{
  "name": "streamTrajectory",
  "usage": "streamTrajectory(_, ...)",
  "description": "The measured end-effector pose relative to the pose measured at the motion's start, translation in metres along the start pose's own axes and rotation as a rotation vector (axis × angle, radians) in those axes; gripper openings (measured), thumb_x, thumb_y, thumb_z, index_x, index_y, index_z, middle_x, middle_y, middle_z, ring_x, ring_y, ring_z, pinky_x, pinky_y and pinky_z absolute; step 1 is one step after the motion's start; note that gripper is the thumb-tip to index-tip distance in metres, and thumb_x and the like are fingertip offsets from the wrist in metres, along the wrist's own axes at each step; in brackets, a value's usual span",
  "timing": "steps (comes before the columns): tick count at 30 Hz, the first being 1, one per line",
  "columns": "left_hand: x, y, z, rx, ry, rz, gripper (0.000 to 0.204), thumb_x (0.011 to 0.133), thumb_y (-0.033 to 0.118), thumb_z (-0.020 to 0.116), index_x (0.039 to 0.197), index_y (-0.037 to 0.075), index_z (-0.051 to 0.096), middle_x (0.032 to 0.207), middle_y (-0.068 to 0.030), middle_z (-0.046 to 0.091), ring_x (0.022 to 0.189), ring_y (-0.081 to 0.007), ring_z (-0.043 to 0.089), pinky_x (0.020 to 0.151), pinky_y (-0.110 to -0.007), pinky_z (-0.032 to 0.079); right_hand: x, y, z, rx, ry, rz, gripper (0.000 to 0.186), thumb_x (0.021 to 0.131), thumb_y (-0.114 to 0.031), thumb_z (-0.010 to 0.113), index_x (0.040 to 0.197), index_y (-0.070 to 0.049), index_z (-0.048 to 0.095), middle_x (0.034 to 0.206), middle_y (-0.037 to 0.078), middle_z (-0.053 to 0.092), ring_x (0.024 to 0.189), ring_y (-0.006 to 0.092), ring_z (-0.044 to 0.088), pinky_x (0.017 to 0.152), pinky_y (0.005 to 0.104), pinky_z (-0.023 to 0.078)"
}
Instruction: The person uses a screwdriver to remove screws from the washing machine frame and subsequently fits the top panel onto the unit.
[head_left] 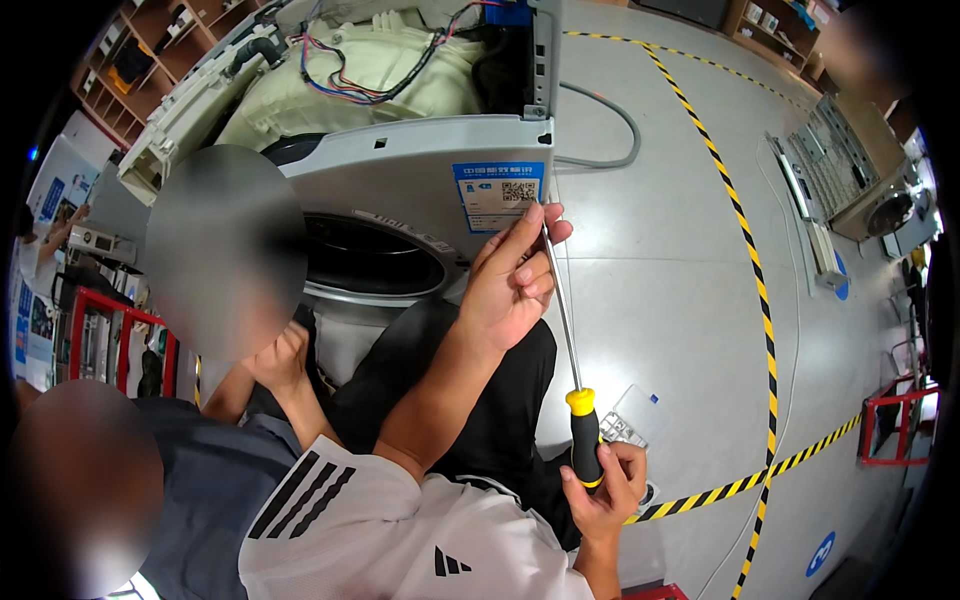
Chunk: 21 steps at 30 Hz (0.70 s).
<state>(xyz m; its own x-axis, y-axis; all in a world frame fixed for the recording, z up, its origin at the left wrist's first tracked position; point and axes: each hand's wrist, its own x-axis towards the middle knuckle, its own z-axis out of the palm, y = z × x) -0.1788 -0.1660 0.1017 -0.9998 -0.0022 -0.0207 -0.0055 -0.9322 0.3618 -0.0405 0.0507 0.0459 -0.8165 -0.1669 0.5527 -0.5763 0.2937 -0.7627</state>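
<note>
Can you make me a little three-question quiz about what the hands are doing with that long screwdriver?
1. True or false: the right hand grips the black-and-yellow handle of the long steel screwdriver.
2. What does the left hand pinch? A) the handle B) the thin shaft near its tip C) a grey hose
3. Fill in: the tip points at the front of the opened grey ____ machine.

Key: 1 true; 2 B; 3 washing.
</note>
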Motion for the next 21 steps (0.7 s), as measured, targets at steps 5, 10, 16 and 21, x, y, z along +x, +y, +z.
streamTrajectory(5, -0.001, 0.008, 0.012, 0.075, -0.095, 0.003, 0.024, 0.092, 0.024, 0.052, 0.100, 0.003, 0.061, 0.092, -0.0098, 0.064, 0.043, 0.0010, 0.036, 0.039, -0.014, 0.031, 0.005, -0.011, 0.001, -0.082, 0.001, -0.044, 0.064, 0.061, -0.017, 0.079, 0.116, 0.004, 0.052, 0.084, 0.015, 0.053, 0.068, 0.0201, 0.052, 0.056, 0.0256, 0.041)
streamTrajectory(10, 0.006, 0.016, 0.039, 0.003, -0.063, -0.017, 0.028, 0.094, 0.023, 0.046, 0.102, -0.001, 0.059, 0.090, -0.0123, 0.066, 0.037, 0.0000, 0.039, 0.034, -0.014, 0.033, 0.036, -0.031, -0.003, -0.137, -0.054, -0.229, 0.060, 0.063, -0.023, 0.074, 0.115, 0.000, 0.053, 0.079, 0.013, 0.051, 0.060, 0.0201, 0.054, 0.050, 0.0275, 0.043)
streamTrajectory(16, 0.008, 0.020, 0.041, -0.061, -0.168, -0.060, 0.023, 0.091, 0.024, 0.053, 0.097, 0.004, 0.061, 0.091, -0.0106, 0.064, 0.038, 0.0007, 0.035, 0.035, -0.014, 0.033, 0.055, -0.056, -0.004, 0.032, -0.030, -0.276, 0.050, 0.055, -0.010, 0.080, 0.099, -0.003, 0.059, 0.071, 0.005, 0.043, 0.054, 0.0223, 0.061, 0.047, 0.0257, 0.051)
streamTrajectory(21, 0.014, 0.020, 0.047, -0.107, -0.142, -0.082, 0.023, 0.091, 0.025, 0.053, 0.097, 0.004, 0.062, 0.091, -0.0101, 0.065, 0.037, 0.0009, 0.034, 0.034, -0.014, 0.032, 0.065, -0.066, -0.003, -0.050, -0.062, -0.269, 0.050, 0.054, -0.008, 0.081, 0.100, -0.002, 0.060, 0.072, 0.005, 0.043, 0.056, 0.0226, 0.061, 0.047, 0.0256, 0.050)
